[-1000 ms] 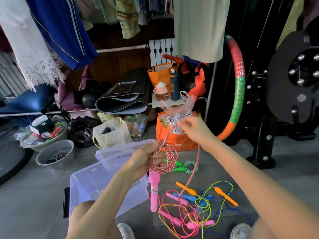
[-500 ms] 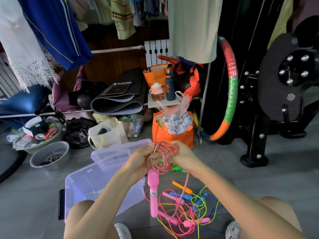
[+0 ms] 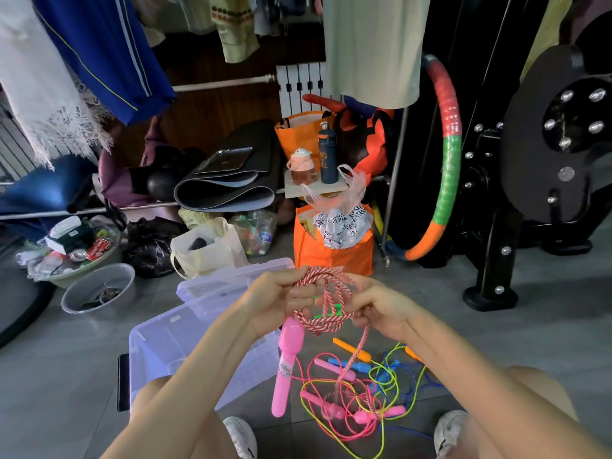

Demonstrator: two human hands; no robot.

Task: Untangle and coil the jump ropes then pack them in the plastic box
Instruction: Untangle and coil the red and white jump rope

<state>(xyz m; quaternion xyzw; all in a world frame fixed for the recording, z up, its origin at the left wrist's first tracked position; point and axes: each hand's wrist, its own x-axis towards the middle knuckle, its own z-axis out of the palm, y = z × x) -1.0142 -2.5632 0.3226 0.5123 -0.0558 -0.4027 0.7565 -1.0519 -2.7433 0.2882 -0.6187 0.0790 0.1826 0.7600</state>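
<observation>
My left hand [image 3: 276, 298] grips the top of a coil of red-and-white braided jump rope [image 3: 323, 321]. The rope's big pink handle [image 3: 286, 362] hangs straight down below that hand. My right hand [image 3: 381, 304] pinches the same rope at the coil's right side, and a loose strand runs from it down to the floor. A tangle of thin jump ropes [image 3: 361, 392] in pink, yellow-green and blue, with pink, blue and orange handles, lies on the floor between my feet. The clear plastic box [image 3: 159, 346] stands open at my left knee, its lid [image 3: 212, 286] behind it.
An orange bag [image 3: 334, 256] stuffed with a printed plastic bag stands just beyond my hands. A grey basin [image 3: 99, 286] and a cream tote [image 3: 205, 250] sit to the left. A hoop [image 3: 447, 154] and black gym machine [image 3: 530, 160] stand at the right. Clothes hang overhead.
My right hand came down from in front of the orange bag to the coil, laying another loop onto it. It now holds the rope at the coil's right side.
</observation>
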